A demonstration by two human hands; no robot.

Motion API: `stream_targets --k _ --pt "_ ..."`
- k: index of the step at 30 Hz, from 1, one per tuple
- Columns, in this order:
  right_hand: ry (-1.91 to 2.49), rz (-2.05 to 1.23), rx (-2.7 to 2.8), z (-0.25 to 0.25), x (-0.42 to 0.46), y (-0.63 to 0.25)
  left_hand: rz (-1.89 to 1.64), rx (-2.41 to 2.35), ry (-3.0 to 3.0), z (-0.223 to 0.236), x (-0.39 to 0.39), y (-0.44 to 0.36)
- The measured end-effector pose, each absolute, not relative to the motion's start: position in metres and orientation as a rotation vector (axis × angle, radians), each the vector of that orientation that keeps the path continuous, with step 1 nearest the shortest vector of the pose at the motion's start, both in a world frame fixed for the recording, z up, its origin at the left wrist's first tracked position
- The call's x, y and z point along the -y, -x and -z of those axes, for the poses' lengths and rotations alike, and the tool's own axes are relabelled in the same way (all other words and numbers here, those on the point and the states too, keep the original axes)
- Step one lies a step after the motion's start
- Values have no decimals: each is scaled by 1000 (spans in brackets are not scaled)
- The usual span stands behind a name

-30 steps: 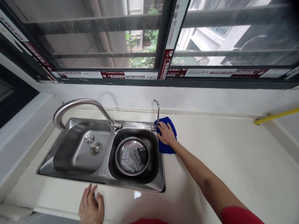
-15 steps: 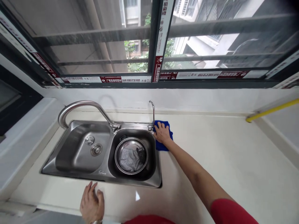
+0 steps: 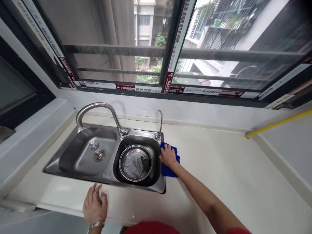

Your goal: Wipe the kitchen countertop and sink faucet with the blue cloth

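Right hand (image 3: 168,156): my palm spread flat on the blue cloth (image 3: 170,162), beside the sink (image 3: 107,177) rim.
Left hand (image 3: 95,205): my fingers apart, flat on the table (image 3: 219,162).

Ahead of my grip: dark-framed window (image 3: 170,48), daylight, buildings outside. White wall (image 3: 207,112) below it. Cream counter (image 3: 231,169) right, steel sink (image 3: 80,152) left.

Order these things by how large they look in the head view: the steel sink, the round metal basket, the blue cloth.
1. steel sink, by far the largest.
2. round metal basket in the right basin.
3. blue cloth, though the right hand hides part of it, so its full size is unsure.
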State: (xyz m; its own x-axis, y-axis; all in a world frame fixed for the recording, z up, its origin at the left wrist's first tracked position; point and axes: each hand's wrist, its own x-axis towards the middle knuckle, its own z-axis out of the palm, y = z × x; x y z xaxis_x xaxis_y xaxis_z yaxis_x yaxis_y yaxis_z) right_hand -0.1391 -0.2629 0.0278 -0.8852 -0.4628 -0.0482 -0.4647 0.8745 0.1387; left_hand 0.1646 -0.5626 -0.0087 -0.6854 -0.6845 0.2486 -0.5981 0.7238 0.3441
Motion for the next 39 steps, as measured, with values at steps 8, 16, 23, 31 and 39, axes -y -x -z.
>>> stream_targets --k 8,16,23,31,39 --pt "919 -121 -2943 -25 239 67 351 2552 -976 12 564 -165" --pt "829 -120 -2984 -27 246 91 349 2537 -930 14 564 -165" --pt "728 -184 -3054 -25 262 168 386 2560 -958 13 565 -167" --pt "684 -68 -3102 -11 260 232 337 2561 -973 7 563 -163" --pt "1091 98 -2955 -5 243 276 260 2598 -996 0 561 -157"
